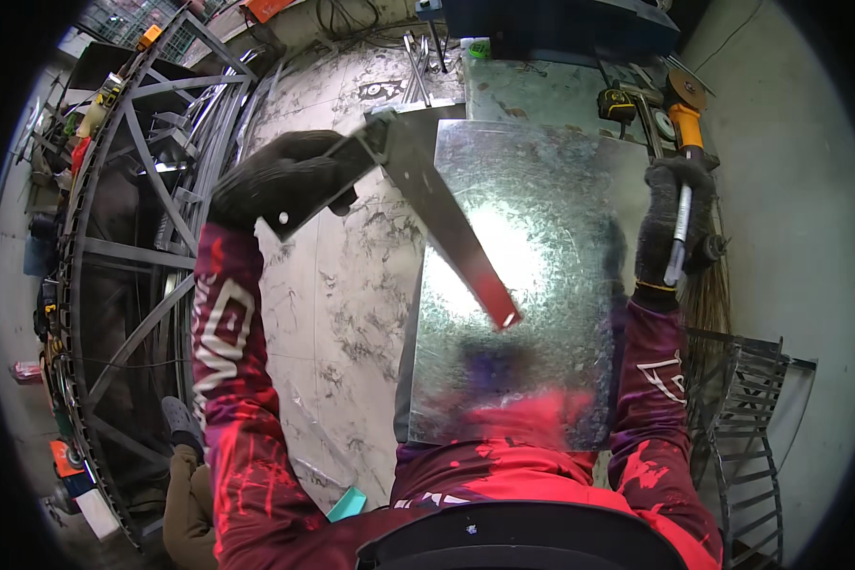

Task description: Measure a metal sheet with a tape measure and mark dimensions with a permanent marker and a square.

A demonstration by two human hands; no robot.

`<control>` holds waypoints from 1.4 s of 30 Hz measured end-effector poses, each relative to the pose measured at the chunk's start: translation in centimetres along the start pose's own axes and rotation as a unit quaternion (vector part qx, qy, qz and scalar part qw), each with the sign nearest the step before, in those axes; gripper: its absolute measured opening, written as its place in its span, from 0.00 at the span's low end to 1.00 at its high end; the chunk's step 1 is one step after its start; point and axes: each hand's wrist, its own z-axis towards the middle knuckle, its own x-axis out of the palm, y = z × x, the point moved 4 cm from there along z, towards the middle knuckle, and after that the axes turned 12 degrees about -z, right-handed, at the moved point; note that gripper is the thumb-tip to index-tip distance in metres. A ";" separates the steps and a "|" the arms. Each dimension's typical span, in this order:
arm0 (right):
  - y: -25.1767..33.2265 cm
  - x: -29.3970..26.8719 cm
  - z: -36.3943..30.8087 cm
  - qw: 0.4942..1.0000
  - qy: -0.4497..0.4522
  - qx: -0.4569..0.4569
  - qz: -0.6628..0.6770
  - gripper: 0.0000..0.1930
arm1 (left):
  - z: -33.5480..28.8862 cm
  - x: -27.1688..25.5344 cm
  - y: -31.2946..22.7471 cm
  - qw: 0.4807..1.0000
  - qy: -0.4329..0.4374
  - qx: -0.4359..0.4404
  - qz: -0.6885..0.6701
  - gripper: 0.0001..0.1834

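My left hand point(280, 180), in a dark glove, is closed around one arm of an angled metal bracket point(437, 209). The bracket's other arm slants down above a shiny sheet of metal point(532, 361), its tip tinted red and pierced by a small hole. On the right, my gloved right hand point(670, 204) is closed, with a slim silver-white marker point(680, 223) along it. Just past its fingers lies an orange angle grinder point(686, 123) with a brown disc; whether the hand also grips the grinder is hard to tell.
A yellow-black tape measure point(617, 104) sits at the bench's far right. Steel frames and bars point(152, 171) line the left side, where another person's leg point(188, 494) shows. A ladder-like metal rack point(750, 427) stands at right, and a blue metal body point(551, 28) at the back.
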 end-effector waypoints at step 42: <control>0.3 19.0 -1.5 0.904 0.361 -0.104 -0.204 0.31 | 22.2 5.7 15.2 0.760 0.021 0.218 -0.612 0.35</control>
